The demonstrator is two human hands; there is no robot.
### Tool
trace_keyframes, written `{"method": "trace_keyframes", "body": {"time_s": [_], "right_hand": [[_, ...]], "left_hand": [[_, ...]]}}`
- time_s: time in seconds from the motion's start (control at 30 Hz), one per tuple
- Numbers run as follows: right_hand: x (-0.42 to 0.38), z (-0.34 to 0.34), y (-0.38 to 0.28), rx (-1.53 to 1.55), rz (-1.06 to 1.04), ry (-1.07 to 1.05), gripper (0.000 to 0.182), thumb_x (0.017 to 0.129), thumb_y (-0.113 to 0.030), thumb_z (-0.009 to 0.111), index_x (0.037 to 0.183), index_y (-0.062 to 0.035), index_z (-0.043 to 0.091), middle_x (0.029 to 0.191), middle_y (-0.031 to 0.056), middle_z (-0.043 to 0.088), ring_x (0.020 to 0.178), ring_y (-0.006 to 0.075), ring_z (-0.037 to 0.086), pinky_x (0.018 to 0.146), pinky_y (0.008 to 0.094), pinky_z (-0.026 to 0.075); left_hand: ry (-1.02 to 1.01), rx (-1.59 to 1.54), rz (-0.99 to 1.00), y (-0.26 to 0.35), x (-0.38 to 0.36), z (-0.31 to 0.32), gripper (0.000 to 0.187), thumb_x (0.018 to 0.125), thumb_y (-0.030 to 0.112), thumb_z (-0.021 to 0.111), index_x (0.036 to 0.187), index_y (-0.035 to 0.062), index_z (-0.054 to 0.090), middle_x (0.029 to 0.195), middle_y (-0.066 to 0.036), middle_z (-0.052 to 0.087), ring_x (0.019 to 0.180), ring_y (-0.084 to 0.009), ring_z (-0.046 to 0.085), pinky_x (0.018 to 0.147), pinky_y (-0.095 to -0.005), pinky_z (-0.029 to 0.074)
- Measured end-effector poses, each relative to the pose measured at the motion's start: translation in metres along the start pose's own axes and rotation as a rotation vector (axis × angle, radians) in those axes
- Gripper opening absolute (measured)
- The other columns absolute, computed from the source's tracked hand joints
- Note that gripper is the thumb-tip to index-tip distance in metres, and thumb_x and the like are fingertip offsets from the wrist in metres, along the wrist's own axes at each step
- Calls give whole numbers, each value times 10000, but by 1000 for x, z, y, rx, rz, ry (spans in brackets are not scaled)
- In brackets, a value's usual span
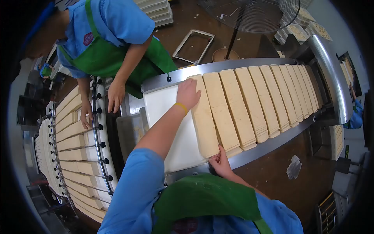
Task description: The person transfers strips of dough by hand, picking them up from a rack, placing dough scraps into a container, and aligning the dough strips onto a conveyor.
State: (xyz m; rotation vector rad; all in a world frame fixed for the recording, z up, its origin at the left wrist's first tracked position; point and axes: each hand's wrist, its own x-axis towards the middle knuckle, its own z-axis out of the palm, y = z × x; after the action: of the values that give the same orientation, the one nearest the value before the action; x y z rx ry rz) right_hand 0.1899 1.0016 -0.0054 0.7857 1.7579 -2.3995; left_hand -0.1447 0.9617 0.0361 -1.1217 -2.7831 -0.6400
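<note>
A long, pale yellow dough strip lies across the white conveyor belt, the leftmost in a row of similar strips. My left hand is closed over its far end, with a yellow band on the wrist. At the near end, my right hand pinches the strip's corner between thumb and fingers. Right beside it lies another dough strip, and thin stacked layers show at the near ends of several strips.
A co-worker in a green apron stands at the left, hands over a second conveyor carrying pale strips. A curved metal cover spans the belt's right end. Behind stand a fan and a metal frame; clear plastic lies on the floor.
</note>
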Motion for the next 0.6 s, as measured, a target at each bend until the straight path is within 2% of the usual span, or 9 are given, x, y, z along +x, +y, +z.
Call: {"method": "trace_keyframes", "body": {"time_s": [0.07, 0.17, 0.27, 0.33, 0.43, 0.5, 0.53, 0.6], "right_hand": [[1, -2, 4, -15, 4, -11, 771, 834, -14, 618, 1436, 31, 137, 885, 41, 521, 727, 66, 496, 657, 201, 433], [5, -6, 2, 11, 9, -49, 777, 834, -27, 628, 1438, 22, 143, 886, 36, 520, 721, 59, 490, 643, 192, 429], [6, -5, -7, -71, 17, -68, 742, 831, -53, 643, 1419, 19, 195, 880, 48, 528, 727, 60, 502, 639, 199, 437], [12, -3, -22, -200, 28, -99, 726, 822, -80, 662, 1402, 16, 235, 882, 73, 544, 735, 74, 524, 640, 216, 452], [21, 9, -68, -586, 99, -196, 764, 777, -148, 728, 1376, 7, 280, 927, 153, 591, 814, 198, 601, 725, 311, 498], [31, 18, -72, -740, -144, -206, 820, 733, -191, 770, 1370, 1, 291, 1025, 208, 584, 927, 301, 591, 820, 376, 487], [33, 21, -71, -807, -271, -216, 849, 710, -213, 791, 1367, -1, 297, 1073, 235, 581, 984, 352, 587, 867, 408, 481], [37, 26, -69, -896, -169, -236, 854, 682, -211, 811, 1346, 4, 320, 1151, 249, 530, 1094, 380, 523, 942, 423, 436]], "left_hand": [[27, 25, -31, 7, 22, 17, 521, 783, 319, 657, 1183, 8, 533, 1183, -151, 566, 1137, -323, 504, 990, -461, 374], [112, 226, -82, 7, 15, 43, 644, 788, 426, 617, 1269, 24, 468, 1255, -138, 513, 1209, -287, 448, 1029, -511, 308], [-101, 191, -222, 10, 11, 21, 709, 783, 475, 596, 1312, 34, 427, 1275, -134, 487, 1238, -266, 416, 1050, -540, 258], [-126, 271, -338, -4, -2, 2, 716, 773, 467, 604, 1316, 36, 427, 1259, -139, 493, 1234, -272, 419, 1048, -528, 264], [-131, 298, -606, -33, -34, -50, 721, 739, 475, 635, 1280, 30, 462, 1242, -146, 504, 1211, -271, 444, 1025, -531, 293], [-140, 275, -821, -54, -74, -89, 724, 710, 487, 661, 1242, 24, 497, 1232, -150, 512, 1190, -267, 467, 1003, -539, 318], [-113, 282, -887, -68, -99, -102, 789, 677, 541, 699, 1221, 3, 510, 1182, -182, 531, 1128, -319, 501, 973, -498, 378], [-134, 189, -885, -83, -148, -123, 797, 672, 596, 695, 1167, -8, 533, 1152, -189, 557, 1102, -345, 522, 940, -472, 414]]}}
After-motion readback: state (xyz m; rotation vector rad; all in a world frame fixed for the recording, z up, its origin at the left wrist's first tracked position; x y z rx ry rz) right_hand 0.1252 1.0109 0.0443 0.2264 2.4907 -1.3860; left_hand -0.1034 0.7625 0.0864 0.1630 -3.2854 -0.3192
